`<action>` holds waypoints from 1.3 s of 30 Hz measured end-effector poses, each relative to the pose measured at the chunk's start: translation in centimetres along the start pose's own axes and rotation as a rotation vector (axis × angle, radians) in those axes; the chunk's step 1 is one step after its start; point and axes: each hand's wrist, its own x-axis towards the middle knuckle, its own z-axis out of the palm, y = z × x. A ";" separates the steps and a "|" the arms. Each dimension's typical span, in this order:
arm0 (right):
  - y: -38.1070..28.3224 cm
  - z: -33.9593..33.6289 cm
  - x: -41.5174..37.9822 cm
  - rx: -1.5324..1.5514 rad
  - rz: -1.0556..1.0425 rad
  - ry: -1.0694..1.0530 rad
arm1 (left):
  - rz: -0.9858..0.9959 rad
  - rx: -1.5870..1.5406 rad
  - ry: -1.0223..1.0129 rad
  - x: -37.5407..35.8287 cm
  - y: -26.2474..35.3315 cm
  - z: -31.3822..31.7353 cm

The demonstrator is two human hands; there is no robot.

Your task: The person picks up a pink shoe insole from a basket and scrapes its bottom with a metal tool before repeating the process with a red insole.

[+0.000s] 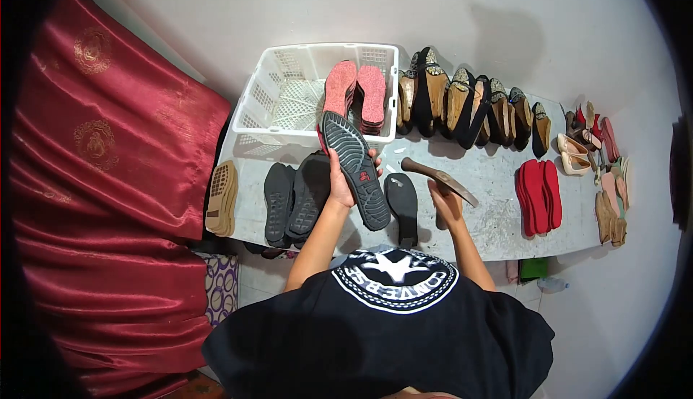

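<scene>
My left hand (342, 182) is closed around a black ridged shoe sole (355, 164), tread side showing, with a small red mark near its middle. A sliver of red peeks out behind the sole's upper left edge; what it belongs to is hidden. My right hand (447, 204) grips a hammer (426, 170) with a dark wooden handle, close to the metal head. Between the two hands, at the table's near edge, is a black sole-shaped piece (401, 200) with a light worn patch at its far end. Its support cannot be made out.
Pink insoles (372, 92) are stacked in a white plastic basket (289, 136). Black soles (278, 200) and tan soles (221, 200) lie left. Shoes (462, 99) line the back; red insoles (538, 193) lie right. A red curtain (123, 182) hangs left.
</scene>
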 end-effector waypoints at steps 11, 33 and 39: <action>-8.2 -1.9 -5.3 -0.152 -0.497 -0.044 | 0.310 0.221 0.461 1.5 0.7 2.9; -9.7 -0.8 -4.5 -0.231 -0.478 -0.095 | 0.353 0.272 0.416 1.1 0.1 4.5; -9.7 -0.5 -4.0 -0.234 -0.543 -0.101 | 0.367 0.253 0.432 1.0 -0.3 3.9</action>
